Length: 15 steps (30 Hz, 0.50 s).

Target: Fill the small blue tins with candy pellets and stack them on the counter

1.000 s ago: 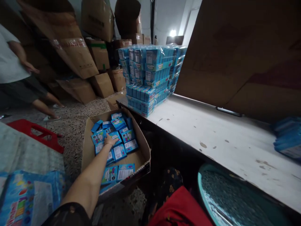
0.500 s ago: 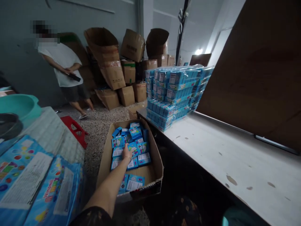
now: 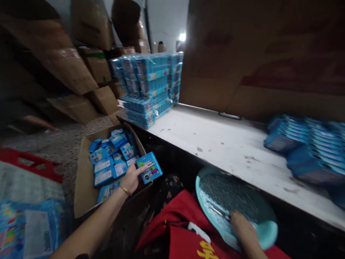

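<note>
My left hand [image 3: 132, 179] is closed on a small blue box [image 3: 149, 168] with printed lettering, held by its edge beside the open carton [image 3: 78, 187]. Inside that carton lie several more blue boxes [image 3: 104, 164]. My right hand [image 3: 241, 226] is over the teal basin [image 3: 201, 196], blurred, its fingers curled round the end of a thin metal utensil [image 3: 219, 211]. The utensil's working end is hard to make out. Small loose pieces [image 3: 229, 192] fill the basin, pale at the front and dark in shadow.
Plastic-wrapped stacks of blue boxes [image 3: 151, 82] stand on the white table [image 3: 212, 133]. Rows of blue boxes [image 3: 312, 144] sit at its right. A large cardboard sheet [image 3: 258, 57] rises behind. Red cloth [image 3: 183, 212] covers my lap; a red stool [image 3: 29, 163] and blue bags [image 3: 35, 226] are left.
My left hand has come up out of the carton to the right, bringing a blue box. The view has swung right, bringing the basin and my right hand in; the standing person has mostly left view.
</note>
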Available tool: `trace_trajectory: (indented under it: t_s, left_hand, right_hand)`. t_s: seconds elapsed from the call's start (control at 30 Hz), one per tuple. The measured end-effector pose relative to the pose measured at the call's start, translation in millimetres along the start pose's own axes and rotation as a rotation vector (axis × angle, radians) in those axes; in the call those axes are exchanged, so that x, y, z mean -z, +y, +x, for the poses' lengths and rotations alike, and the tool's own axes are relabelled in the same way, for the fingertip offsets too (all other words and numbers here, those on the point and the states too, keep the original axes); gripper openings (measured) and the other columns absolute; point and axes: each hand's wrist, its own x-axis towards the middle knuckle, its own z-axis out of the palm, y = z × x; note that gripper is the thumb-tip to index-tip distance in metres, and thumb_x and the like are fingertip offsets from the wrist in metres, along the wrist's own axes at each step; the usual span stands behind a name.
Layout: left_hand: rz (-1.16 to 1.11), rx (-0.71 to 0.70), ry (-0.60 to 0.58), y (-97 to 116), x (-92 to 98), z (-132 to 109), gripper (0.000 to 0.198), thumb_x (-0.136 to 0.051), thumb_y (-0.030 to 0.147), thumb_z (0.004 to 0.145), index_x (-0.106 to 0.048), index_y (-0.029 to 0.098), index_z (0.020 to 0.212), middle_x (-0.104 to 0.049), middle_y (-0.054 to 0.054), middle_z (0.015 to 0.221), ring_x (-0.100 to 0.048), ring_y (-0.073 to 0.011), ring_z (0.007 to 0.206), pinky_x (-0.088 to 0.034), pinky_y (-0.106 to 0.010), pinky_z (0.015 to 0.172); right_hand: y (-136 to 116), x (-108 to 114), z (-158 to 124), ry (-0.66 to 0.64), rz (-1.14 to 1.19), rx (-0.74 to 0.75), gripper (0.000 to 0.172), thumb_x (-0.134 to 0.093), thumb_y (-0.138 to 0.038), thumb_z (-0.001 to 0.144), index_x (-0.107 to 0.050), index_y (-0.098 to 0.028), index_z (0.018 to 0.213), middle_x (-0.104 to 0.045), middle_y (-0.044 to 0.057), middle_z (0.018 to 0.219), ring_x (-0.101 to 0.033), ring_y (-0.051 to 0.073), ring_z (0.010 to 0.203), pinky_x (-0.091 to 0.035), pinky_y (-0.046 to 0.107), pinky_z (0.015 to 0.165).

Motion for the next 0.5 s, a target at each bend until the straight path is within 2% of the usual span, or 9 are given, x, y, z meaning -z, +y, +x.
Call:
trace_trajectory:
  t_s: [0.07, 0.13, 0.23, 0.3, 0.4, 0.43, 0.5]
  left_hand:
    - [-0.115, 0.258, -0.122, -21.8, -30.1, -4.6, 0.046, -0.066, 0.03, 0.063, -0.045, 0.022, 0.102, -0.061, -0.005, 0.097, -0.061, -0.0192, 0.081, -0.048, -0.039, 0.074]
    - [-0.089, 0.433, -0.221, -48.4, -50.2, -8.5, 0.044, -0.066, 0.032, 0.063, -0.047, 0.02, 0.101, -0.062, -0.006, 0.095, -0.062, -0.0198, 0.081, -0.048, -0.039, 0.075]
    - [0.21, 0.578, -0.413, -86.0, -61.2, -14.4, 0.043, -0.066, 0.037, 0.061, -0.051, 0.016, 0.096, -0.063, -0.008, 0.092, -0.062, -0.0237, 0.083, -0.048, -0.041, 0.075]
    - [0.519, 0.484, -0.543, -102.4, -59.8, -15.8, 0.047, -0.066, 0.04, 0.059, -0.053, 0.014, 0.097, -0.063, -0.011, 0.094, -0.059, -0.0276, 0.091, -0.047, -0.043, 0.079]
    - [0.848, 0.054, -0.748, -110.2, -53.9, -11.8, 0.049, -0.059, 0.042, 0.067, -0.052, 0.018, 0.109, -0.053, -0.011, 0.117, -0.04, -0.0277, 0.117, -0.032, -0.044, 0.097]
    - [0.912, -0.061, -0.846, -109.1, -51.9, -9.4, 0.045, -0.053, 0.041, 0.072, -0.051, 0.021, 0.112, -0.048, -0.008, 0.124, -0.031, -0.0261, 0.123, -0.026, -0.044, 0.101]
    - [1.014, -0.161, -1.088, -103.9, -47.9, -4.7, 0.04, -0.041, 0.041, 0.079, -0.049, 0.027, 0.116, -0.038, -0.003, 0.133, -0.019, -0.0245, 0.128, -0.018, -0.045, 0.104]
  right_hand:
    - [-11.7, 11.3, -2.1, -0.046, 0.003, -0.02, 0.034, -0.032, -0.011, 0.075, -0.065, -0.017, 0.084, -0.063, 0.013, 0.091, -0.06, 0.019, 0.082, -0.042, 0.03, 0.072]
    - [-17.8, 22.4, -5.7, -0.04, 0.006, -0.033, 0.029, -0.036, -0.019, 0.077, -0.063, -0.015, 0.086, -0.063, 0.013, 0.091, -0.059, 0.02, 0.084, -0.041, 0.029, 0.071]
    - [-20.8, 32.3, -12.0, -0.025, 0.044, -0.047, 0.026, -0.039, -0.026, 0.08, -0.062, -0.016, 0.085, -0.061, 0.011, 0.096, -0.057, 0.018, 0.089, -0.039, 0.025, 0.072]
    - [-20.5, 33.7, -14.1, -0.023, 0.062, -0.083, 0.027, -0.038, -0.027, 0.081, -0.062, -0.016, 0.084, -0.062, 0.01, 0.093, -0.057, 0.018, 0.087, -0.039, 0.024, 0.069]
    - [-14.7, 33.5, -12.9, -0.01, 0.079, -0.153, 0.028, -0.035, -0.028, 0.083, -0.061, -0.019, 0.086, -0.063, 0.007, 0.089, -0.058, 0.017, 0.084, -0.039, 0.024, 0.068]
    - [-10.8, 34.3, -11.9, 0.003, 0.078, -0.179, 0.029, -0.032, -0.028, 0.084, -0.06, -0.019, 0.089, -0.062, 0.007, 0.091, -0.058, 0.017, 0.085, -0.039, 0.024, 0.068]
    - [-0.8, 38.2, -9.6, 0.043, 0.071, -0.242, 0.032, -0.027, -0.025, 0.086, -0.057, -0.018, 0.096, -0.059, 0.009, 0.098, -0.056, 0.017, 0.09, -0.04, 0.025, 0.07]
